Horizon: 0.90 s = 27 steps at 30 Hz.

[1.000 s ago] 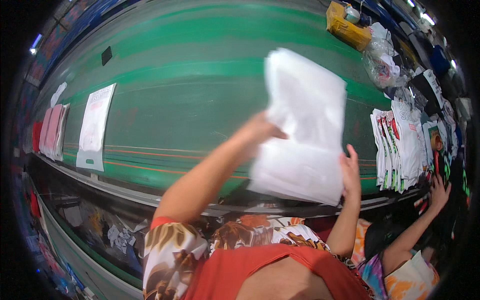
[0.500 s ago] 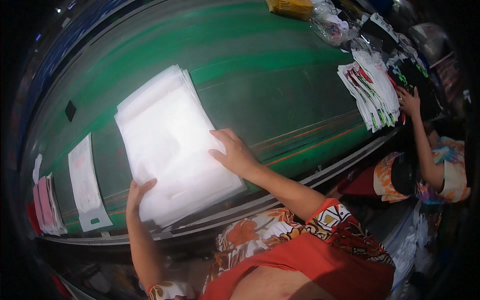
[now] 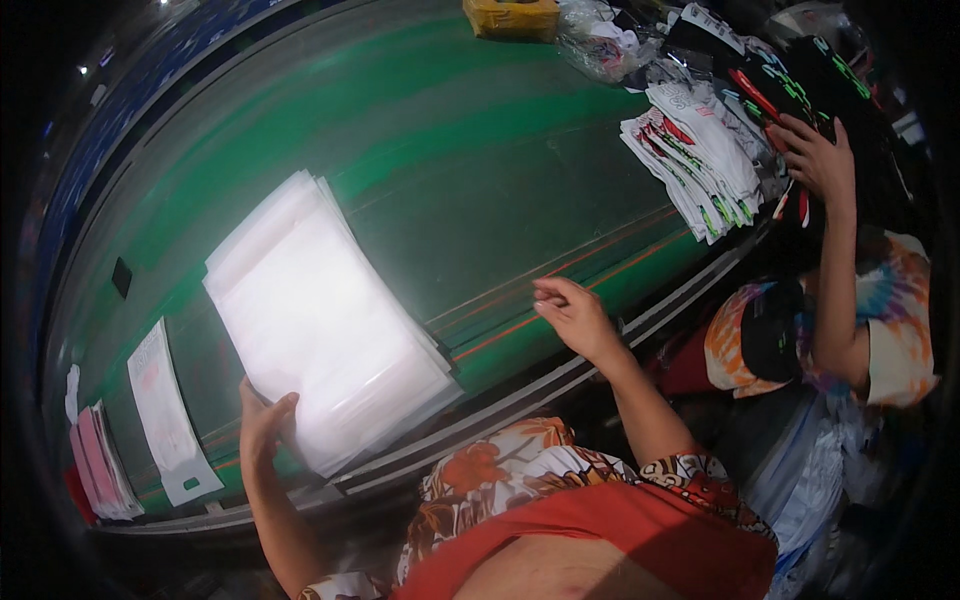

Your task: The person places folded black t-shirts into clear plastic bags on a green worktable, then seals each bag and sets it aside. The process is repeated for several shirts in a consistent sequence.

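A stack of plain white translucent sheets or bags [image 3: 325, 310] lies on the green work surface [image 3: 460, 200]. My left hand [image 3: 265, 420] grips its lower left edge, thumb on top. To the right of the stack, my right hand [image 3: 568, 312] is raised over the surface, fingers loosely curved and apart, holding nothing that I can see. Left of the stack lies a white printed bag [image 3: 165, 400] with a die-cut handle. Beyond it stands a pile of pink and white bags [image 3: 95, 460].
At right, a co-worker's hand [image 3: 820, 160] reaches into dark printed items beside folded white printed items [image 3: 680, 170]. At the back are a yellow taped box [image 3: 510, 18] and crumpled plastic [image 3: 595, 45]; a small dark rectangle [image 3: 122, 278] lies at left. A metal rail [image 3: 690, 300] runs along the near edge.
The stack has gone from held in the air to lying on the surface at left. My right hand has let go of it and moved right.
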Motion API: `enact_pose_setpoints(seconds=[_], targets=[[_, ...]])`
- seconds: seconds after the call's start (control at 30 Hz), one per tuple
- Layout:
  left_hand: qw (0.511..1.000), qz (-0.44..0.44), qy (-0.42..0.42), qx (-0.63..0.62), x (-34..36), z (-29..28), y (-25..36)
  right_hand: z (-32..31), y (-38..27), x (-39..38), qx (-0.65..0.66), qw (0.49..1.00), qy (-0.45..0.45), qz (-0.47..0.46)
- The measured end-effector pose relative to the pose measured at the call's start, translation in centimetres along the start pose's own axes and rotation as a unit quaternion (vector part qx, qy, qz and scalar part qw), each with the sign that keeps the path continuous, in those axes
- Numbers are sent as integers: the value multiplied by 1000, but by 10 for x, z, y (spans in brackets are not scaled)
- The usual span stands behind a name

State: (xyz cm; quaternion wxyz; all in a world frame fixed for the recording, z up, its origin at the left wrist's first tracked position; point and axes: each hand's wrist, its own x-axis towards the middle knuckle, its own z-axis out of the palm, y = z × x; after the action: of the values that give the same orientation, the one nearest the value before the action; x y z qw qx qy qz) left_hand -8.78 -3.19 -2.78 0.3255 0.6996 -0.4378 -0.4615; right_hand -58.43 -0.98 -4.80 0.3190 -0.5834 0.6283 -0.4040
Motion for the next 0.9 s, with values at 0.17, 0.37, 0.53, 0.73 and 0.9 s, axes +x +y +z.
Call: enact_pose_setpoints(seconds=[0.17, 0.37, 0.53, 0.73, 0.9], targets=[[1000, -8, 7, -7, -7, 12, 17, -10, 5, -40, -67, 997, 32, -33], [999, 27, 13, -34, 5, 11, -2, 14, -2, -46, -110, 977, 15, -180], [999, 24, 34, -23, 4, 26, 4, 15, 4, -39, -186, 968, 21, -167], [994, 97, 31, -44, 5, 27, -2, 28, -11, -55, -157, 969, 79, -171], [993, 121, 0, -3, 15, 21, -17, 37, -38, -49, -133, 970, 74, -190]])
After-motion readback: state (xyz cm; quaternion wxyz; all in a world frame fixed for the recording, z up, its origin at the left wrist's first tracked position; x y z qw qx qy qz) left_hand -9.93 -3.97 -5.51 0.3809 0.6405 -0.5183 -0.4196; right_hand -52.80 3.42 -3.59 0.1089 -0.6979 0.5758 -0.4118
